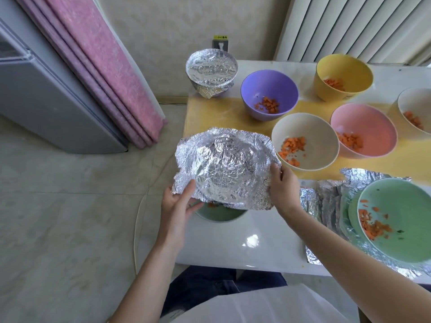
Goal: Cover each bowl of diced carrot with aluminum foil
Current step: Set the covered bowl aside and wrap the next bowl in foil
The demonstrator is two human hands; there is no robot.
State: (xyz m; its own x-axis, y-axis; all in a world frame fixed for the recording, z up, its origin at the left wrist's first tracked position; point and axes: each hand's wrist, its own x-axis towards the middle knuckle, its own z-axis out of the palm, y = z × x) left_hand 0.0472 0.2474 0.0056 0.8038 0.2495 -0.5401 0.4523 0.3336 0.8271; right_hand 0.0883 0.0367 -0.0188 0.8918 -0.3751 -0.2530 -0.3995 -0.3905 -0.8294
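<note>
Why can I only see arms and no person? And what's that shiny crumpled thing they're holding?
The camera sits on the person's head and looks down, so you see only their arms. The left hand and right hand grip a crinkled silver sheet of aluminium foil, held just above a small green bowl with carrot bits, near the white table's front edge. At the back stands a foil-wrapped bowl, already done. Open bowls of diced carrot wait: a purple bowl, a yellow bowl, a cream bowl, a pink bowl, a white bowl at the right edge, and a big pale green bowl resting on spare foil sheets.
</note>
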